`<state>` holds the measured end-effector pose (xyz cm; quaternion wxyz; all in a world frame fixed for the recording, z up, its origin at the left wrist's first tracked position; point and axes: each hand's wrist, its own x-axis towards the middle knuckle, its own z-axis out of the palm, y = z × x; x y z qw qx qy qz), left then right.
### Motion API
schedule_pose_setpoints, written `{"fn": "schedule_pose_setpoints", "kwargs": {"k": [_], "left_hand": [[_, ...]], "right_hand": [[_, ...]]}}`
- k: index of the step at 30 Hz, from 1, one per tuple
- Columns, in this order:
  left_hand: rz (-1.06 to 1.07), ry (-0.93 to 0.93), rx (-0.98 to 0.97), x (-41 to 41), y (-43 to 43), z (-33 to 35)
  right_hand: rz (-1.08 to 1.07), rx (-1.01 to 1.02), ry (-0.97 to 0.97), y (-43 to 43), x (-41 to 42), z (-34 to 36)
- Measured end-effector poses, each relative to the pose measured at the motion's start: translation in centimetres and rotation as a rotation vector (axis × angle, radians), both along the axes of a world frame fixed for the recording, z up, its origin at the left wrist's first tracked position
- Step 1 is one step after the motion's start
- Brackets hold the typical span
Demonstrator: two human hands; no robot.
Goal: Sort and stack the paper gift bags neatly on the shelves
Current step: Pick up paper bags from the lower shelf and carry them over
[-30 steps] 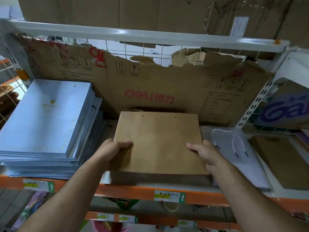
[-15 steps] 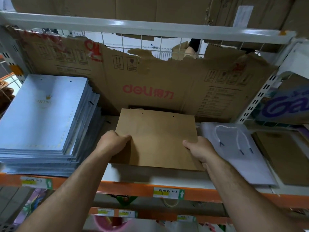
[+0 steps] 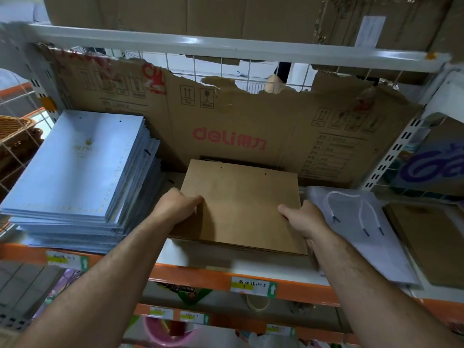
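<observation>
Orange-edged shelf (image 3: pixel 200 261) leaves you little room: the tall blue stack (image 3: pixel 75 172) sits close on one side, so an uneven shove could skew your brown bags (image 3: pixel 241 204) into it or over the white bag (image 3: pixel 356 237). They lie flat mid-shelf, plain kraft, front edges slightly fanned. Your left hand (image 3: pixel 175 209) and right hand (image 3: pixel 305 219) each grip a side edge.

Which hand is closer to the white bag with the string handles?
Right. The right hand grips the brown bags' right edge, just beside the white bag. The left hand holds their left edge, farther away.
</observation>
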<state>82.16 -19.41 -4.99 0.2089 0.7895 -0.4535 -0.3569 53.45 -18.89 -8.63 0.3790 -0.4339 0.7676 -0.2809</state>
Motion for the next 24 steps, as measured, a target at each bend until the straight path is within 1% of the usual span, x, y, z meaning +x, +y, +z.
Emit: {"fn": "schedule_pose_setpoints", "kwargs": {"k": [3,5,6,8,9,10,12,15,21,24], "left_hand": [[0.005,-0.074,-0.059,-0.1,0.5,0.2],[-0.055,-0.141,-0.162,-0.2,1.1,0.4],[-0.101,-0.206,-0.232,-0.4,1.6,0.5],[-0.201,-0.401,-0.353,-0.8,2.5,0.9],[-0.238,-0.494,-0.390,-1.1,3.0,1.1],[-0.257,-0.565,-0.405,-1.3,3.5,1.2],[-0.284,-0.628,-0.386,-1.6,4.5,1.6],[-0.277,-0.634,-0.375,-1.4,6.4,1.8],[-0.220,-0.549,-0.373,2.7,8.3,1.8],[-0.143,-0.464,-0.468,5.6,8.4,2.4]], "right_hand": [[0.022,-0.036,0.069,0.6,0.2,0.5],[0.069,-0.088,0.178,1.2,0.7,1.1],[0.104,-0.124,0.278,1.5,1.0,1.5],[0.191,-0.216,0.497,2.2,1.8,2.6],[0.234,-0.271,0.554,2.6,2.4,3.2],[0.278,-0.310,0.570,3.0,3.1,3.6],[0.352,-0.344,0.541,3.7,4.3,4.1],[0.477,-0.352,0.461,4.6,6.3,4.4],[0.593,-0.367,0.373,5.0,11.1,4.6],[0.625,-0.377,0.315,4.6,14.8,5.0]]}}
